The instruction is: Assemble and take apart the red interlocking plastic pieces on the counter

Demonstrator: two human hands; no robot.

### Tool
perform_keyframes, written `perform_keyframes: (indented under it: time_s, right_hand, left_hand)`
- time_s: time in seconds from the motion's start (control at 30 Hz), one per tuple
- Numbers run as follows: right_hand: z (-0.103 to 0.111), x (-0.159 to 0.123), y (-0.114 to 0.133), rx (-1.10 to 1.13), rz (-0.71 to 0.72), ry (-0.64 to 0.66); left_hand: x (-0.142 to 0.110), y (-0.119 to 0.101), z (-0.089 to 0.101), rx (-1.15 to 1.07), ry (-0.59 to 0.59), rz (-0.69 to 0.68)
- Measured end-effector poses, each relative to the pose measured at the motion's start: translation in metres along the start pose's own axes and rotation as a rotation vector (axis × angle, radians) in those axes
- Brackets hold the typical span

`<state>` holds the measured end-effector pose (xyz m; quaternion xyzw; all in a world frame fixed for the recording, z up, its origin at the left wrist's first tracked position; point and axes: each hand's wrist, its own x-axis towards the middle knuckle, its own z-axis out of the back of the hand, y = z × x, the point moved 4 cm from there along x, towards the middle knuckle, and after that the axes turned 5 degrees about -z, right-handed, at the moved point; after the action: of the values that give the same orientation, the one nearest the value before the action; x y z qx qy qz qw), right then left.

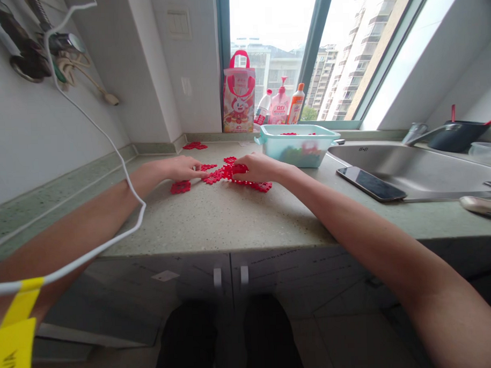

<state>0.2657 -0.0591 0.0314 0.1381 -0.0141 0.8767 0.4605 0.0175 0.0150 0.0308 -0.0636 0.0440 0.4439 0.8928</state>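
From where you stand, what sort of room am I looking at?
Most likely a home kitchen: a stainless-steel sink with a curved metal faucet is set into a speckled pale-green countertop, above grey cabinet doors with white handles.

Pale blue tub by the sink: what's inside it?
Red pieces show at the opening of the pale blue tub; blurred green and reddish shapes show through its cloudy wall. Whatever lies beneath or between them is covered.
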Motion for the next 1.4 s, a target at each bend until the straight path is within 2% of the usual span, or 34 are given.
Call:
perform_keyframes:
  time_s: [0.33,0.63,1.0,1.4]
  right_hand:
    - [0.000,0.000,0.000,-0.030,-0.067,0.023]
    - [0.002,-0.002,0.011,-0.029,-0.040,0.055]
    - [0.000,-0.002,0.011,0.015,-0.089,0.058]
    - [0.001,-0.002,0.010,-0.009,-0.081,0.052]
  left_hand:
    - [0.000,0.005,-0.003,-0.026,0.081,0.024]
    - [0.008,0.018,-0.007,-0.035,0.030,0.007]
    - [-0.001,-0.009,0.000,0.048,0.019,-0.020]
    - [0.007,0.006,-0.005,0.038,0.011,-0.032]
